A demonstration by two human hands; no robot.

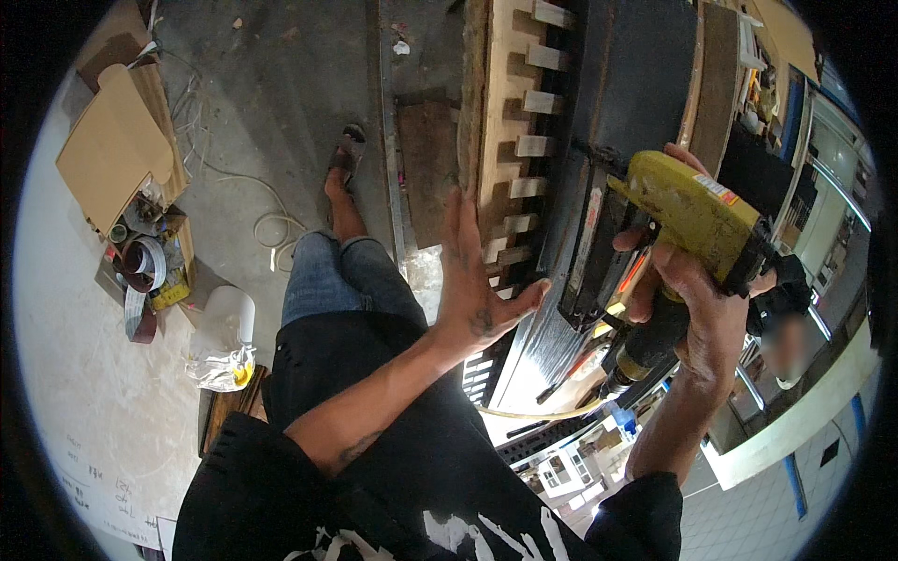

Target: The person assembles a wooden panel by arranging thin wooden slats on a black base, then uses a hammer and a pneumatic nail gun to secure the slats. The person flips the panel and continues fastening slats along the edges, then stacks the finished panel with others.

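Observation:
My right hand grips a yellow air nail gun with a worn body and a black magazine. Its nose points toward a dark flat panel. Alongside that panel runs a pale wooden board, with several short wooden slats sticking out in a row. My left hand is stretched out with fingers apart, and its fingertips are at the board's near edge. Whether they press on it I cannot tell. A yellowish air hose runs below the nail gun's handle.
On the left lie a cardboard box, a carton of rolled strips, a translucent plastic jug and a looped pale hose on the floor. Another person is at the right. A metal rail runs beside my leg.

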